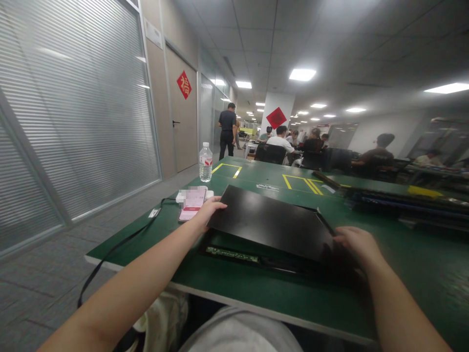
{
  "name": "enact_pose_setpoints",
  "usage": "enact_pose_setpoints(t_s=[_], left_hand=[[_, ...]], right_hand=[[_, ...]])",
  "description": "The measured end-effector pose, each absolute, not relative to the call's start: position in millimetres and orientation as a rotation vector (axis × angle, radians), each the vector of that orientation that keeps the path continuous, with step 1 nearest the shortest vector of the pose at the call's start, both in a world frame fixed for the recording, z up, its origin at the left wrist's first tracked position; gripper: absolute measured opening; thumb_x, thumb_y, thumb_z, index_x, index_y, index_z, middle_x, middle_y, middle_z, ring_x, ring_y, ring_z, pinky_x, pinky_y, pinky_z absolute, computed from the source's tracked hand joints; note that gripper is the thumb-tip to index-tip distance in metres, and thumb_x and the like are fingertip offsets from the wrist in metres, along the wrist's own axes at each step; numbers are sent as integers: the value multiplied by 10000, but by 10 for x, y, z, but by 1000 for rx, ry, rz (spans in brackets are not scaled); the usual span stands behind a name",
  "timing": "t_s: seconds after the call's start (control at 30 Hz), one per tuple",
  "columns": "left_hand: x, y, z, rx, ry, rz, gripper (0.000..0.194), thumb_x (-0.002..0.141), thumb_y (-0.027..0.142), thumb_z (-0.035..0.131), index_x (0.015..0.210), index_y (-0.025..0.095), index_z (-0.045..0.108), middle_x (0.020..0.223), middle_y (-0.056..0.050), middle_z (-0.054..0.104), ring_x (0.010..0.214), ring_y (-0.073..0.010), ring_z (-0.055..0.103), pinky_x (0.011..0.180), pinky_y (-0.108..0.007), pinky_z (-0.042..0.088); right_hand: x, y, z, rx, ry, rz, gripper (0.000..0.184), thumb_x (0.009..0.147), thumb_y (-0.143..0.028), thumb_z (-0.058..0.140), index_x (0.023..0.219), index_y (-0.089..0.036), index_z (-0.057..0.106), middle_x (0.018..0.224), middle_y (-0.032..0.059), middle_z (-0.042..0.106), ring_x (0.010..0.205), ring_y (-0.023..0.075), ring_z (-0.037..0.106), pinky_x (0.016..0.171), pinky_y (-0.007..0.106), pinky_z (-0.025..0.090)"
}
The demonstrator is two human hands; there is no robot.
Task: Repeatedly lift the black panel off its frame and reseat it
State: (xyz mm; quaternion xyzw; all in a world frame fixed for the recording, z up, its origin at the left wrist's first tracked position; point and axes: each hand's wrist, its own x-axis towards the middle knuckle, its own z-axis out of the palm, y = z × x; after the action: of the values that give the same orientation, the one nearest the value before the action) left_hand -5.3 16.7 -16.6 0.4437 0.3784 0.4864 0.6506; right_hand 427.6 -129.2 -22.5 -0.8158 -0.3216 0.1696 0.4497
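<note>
I have my left grip (210, 211) and right grip (357, 243) pinched on opposite edges of the black panel (264, 220) (for balance, presumably).

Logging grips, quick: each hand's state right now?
Left hand: closed, holding the black panel by its left edge.
Right hand: at the panel's right edge; grip cannot be told.
</note>
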Motion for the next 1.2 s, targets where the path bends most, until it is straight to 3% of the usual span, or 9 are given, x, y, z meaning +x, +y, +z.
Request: enact_pose_setpoints(t_s=[0.6,0.97,1.2], left_hand=[[-18,73,-126,994,879,1043,539,586,89,769,1098,191,635,696,-36,720,587,-247,688,565,-328,508],[-1,44,-96,1042,983,1047,458,614,85,750,1048,178,635,707,-44,736,590,-228,688,601,-324,529],[19,29,-62,1086,1033,994,438,640,103,719,1066,160,634,698,-24,720,596,-201,680,625,-307,536]], right_hand=[[4385,-1293,-208,-2216,-886,303,187,741,-377,614,811,-237,718,797,82,763,780,288,676,685,380,457],[4358,-1295,-184,-2242,-918,283,220,688,-385,629,812,-240,740,820,80,769,747,278,664,622,361,450],[4340,-1284,-182,-2315,-976,235,291,751,-397,557,881,-217,745,829,67,770,745,258,669,628,343,450]])
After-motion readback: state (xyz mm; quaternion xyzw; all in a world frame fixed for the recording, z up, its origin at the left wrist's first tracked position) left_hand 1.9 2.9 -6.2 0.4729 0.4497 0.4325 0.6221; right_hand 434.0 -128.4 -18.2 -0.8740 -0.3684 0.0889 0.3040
